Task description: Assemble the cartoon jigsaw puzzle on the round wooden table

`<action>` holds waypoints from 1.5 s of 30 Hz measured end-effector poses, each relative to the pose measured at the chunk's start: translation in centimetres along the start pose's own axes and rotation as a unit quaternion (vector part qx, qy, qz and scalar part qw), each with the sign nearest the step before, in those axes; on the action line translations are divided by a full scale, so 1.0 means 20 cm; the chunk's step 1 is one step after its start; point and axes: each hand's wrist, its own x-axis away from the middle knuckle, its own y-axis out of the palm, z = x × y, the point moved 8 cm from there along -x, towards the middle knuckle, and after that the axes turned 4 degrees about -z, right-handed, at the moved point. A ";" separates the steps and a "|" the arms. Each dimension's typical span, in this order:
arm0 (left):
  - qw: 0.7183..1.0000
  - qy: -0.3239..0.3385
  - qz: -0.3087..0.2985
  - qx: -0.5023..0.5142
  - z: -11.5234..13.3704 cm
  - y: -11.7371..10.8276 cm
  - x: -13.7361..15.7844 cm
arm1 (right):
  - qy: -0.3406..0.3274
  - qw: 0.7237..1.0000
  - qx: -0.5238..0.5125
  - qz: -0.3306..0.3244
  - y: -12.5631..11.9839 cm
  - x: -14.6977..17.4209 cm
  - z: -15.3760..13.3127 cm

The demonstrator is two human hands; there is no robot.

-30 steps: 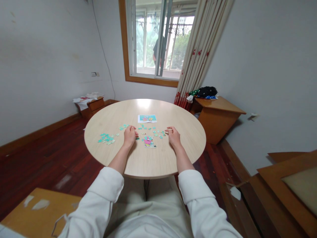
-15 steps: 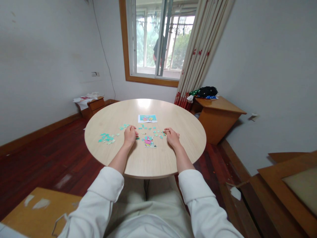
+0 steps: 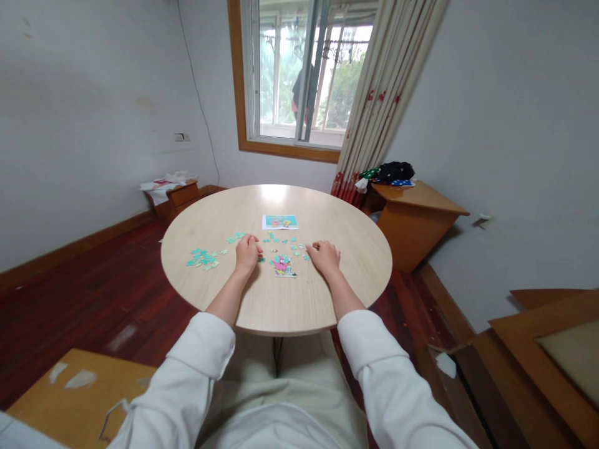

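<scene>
A partly joined jigsaw puzzle (image 3: 282,265), with a pink figure on it, lies between my hands on the round table (image 3: 281,308). My left hand (image 3: 247,252) rests left of it with curled fingers, and a teal puzzle piece shows by its fingertips. To the right, my right hand (image 3: 326,256) has thumb and fingers bent together. Whatever either hand holds, if anything, is too small to make out. Loose puzzle pieces (image 3: 293,239) are scattered beyond the joined part. Farther back lies the picture sheet (image 3: 281,222), showing a pink and a yellow figure.
A heap of teal pieces (image 3: 202,258) lies at the table's left, with a smaller group (image 3: 235,237) behind my left hand. Beyond the table stand a wooden cabinet (image 3: 416,218) with cloths on it and a curtain (image 3: 369,93). A wooden board (image 3: 75,393) is at lower left.
My right hand has shifted slightly, its fingers drawn in more. The left hand stays by the joined puzzle. The whole view has moved a little.
</scene>
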 end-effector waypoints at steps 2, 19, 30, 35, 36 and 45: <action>1.000 0.002 -0.001 -0.002 0.00 0.00 0.00 | 0.009 1.000 0.000 0.003 0.00 0.00 0.00; 1.000 0.006 -0.004 -0.012 0.01 0.00 0.01 | 0.033 0.997 -0.073 -0.014 0.02 -0.03 0.02; 1.000 0.011 -0.001 -0.017 0.01 -0.01 0.01 | -0.020 0.992 -0.124 -0.016 0.04 -0.04 0.01; 1.000 0.006 0.003 -0.023 0.02 0.00 0.01 | -0.037 0.979 -0.201 -0.008 0.07 -0.06 0.02; 1.000 0.005 0.004 -0.023 0.02 -0.01 0.01 | -0.041 0.972 -0.233 -0.001 0.07 -0.07 0.03; 1.000 0.012 0.005 -0.025 0.01 -0.01 0.01 | 0.004 0.837 -0.536 0.113 -0.03 -0.06 0.15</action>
